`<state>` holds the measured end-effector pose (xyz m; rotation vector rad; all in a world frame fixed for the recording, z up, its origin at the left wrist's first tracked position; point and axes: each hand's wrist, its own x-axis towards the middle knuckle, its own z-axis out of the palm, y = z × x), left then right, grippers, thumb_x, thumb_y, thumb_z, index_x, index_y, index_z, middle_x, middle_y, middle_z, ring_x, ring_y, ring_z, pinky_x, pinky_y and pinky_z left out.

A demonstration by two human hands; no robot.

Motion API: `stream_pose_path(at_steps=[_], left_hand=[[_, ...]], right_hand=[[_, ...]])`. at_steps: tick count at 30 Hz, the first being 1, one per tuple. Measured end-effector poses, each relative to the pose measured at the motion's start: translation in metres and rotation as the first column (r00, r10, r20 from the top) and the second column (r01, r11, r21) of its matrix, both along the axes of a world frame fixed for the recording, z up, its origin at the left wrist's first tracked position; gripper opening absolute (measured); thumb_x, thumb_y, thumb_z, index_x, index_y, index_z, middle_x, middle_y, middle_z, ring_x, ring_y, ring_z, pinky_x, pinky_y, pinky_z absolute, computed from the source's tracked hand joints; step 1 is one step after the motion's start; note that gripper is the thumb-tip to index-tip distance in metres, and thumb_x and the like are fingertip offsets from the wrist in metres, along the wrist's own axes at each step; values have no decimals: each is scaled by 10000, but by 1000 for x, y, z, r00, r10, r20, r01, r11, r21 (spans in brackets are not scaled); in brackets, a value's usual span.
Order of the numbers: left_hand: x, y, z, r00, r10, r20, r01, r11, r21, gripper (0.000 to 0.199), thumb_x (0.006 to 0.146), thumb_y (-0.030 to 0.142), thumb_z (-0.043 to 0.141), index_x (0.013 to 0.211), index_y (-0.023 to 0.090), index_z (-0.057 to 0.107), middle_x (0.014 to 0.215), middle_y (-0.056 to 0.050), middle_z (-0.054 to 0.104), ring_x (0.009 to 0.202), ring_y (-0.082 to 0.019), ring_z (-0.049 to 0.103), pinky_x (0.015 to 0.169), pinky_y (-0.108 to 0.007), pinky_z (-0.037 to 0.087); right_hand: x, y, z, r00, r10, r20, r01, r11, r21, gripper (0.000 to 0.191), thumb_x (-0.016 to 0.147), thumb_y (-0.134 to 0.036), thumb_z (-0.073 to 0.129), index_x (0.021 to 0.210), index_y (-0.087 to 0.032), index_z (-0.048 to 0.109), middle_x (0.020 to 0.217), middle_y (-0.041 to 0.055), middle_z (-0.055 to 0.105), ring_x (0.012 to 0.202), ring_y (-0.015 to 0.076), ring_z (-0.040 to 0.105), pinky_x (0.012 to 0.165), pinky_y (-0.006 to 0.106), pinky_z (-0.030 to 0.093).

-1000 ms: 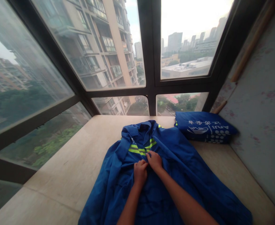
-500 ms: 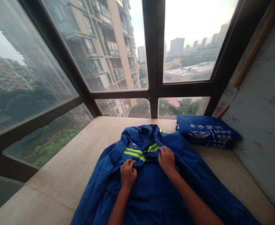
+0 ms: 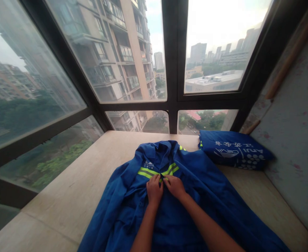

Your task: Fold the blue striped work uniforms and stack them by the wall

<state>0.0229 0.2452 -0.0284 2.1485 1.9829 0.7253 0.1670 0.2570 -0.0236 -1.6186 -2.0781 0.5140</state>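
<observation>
A blue work jacket (image 3: 127,196) with yellow-green and grey reflective stripes lies spread on the sill, its collar toward the window. My left hand (image 3: 154,189) is closed on the left front edge, just under the chest stripe. Right beside it, my right hand (image 3: 174,185) pinches the other front edge, below the right-hand stripe. The fingertips of both hands almost meet at the middle of the jacket's front. Whatever fastening lies under the fingers is hidden.
A folded blue garment (image 3: 235,148) with white lettering lies at the right, against the papered wall (image 3: 295,154). The pale stone sill (image 3: 72,189) runs along dark-framed windows (image 3: 172,70). A wooden stick (image 3: 287,59) leans at the upper right.
Both hands have come together at the jacket's middle, the right moving left and the left moving right. The two front edges now meet more closely. The view has shifted slightly.
</observation>
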Motion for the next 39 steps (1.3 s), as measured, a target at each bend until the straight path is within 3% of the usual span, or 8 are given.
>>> stream_pose_path(at_steps=[2,5,9,15,19,26,29,39], left_hand=[[-2,1,-1,1000,-1,17,1,1000,3,358,880,167,502,1193,213,668,1214,-105,687,1140,-258,603,913,-395,445],[-5,4,-3,999,-14,51,13,1000,12,349,884,133,471,1136,223,694,1131,-78,718,1055,-227,645,869,-360,460],[-9,6,-6,996,-7,93,4,999,33,351,888,129,458,1129,207,700,1080,-78,729,1020,-224,658,848,-356,474],[-10,5,-9,991,-13,130,7,999,48,280,907,227,509,1102,192,706,1077,-87,728,1034,-236,655,865,-360,476],[-8,5,-7,991,-8,133,5,1000,20,261,913,235,509,1050,197,728,999,-72,736,958,-227,659,841,-358,457],[-7,4,-1,987,-15,161,19,999,-27,287,882,150,507,1042,210,737,1023,-59,730,985,-209,643,839,-342,428],[-7,3,1,982,-35,186,43,998,-36,263,880,163,514,994,223,745,996,-50,733,964,-206,646,837,-341,426],[-15,7,-5,929,-71,364,82,997,-13,212,815,176,556,915,214,739,979,-54,739,968,-215,660,892,-367,473]], right_hand=[[3,-6,-1,999,46,-5,-46,999,6,415,893,-328,572,1295,-237,623,1204,81,698,1065,223,664,894,267,475],[6,-13,-1,994,86,62,-88,996,30,521,817,-242,620,1337,-230,588,1203,98,680,1024,237,662,873,279,471],[4,-12,1,991,47,126,-56,996,68,379,861,-186,562,1223,-237,662,1082,99,695,955,229,649,879,306,442],[2,6,4,996,64,-57,-53,983,177,304,980,-197,437,1142,-227,693,1120,81,709,1079,215,604,952,326,405],[0,11,-2,998,40,-58,-31,989,148,290,984,-206,435,1101,-202,701,1046,80,725,1003,225,627,918,334,416],[-13,1,-12,998,29,-62,-23,995,94,272,972,-278,491,1166,-202,665,1083,91,700,1043,250,600,918,351,414],[-14,5,-15,996,1,-85,3,999,46,248,983,-289,470,1067,-222,694,1013,64,711,1000,223,617,881,315,422],[-28,22,-13,922,-268,-279,240,962,-129,249,945,-287,474,886,-179,691,934,105,716,899,219,646,823,299,430]])
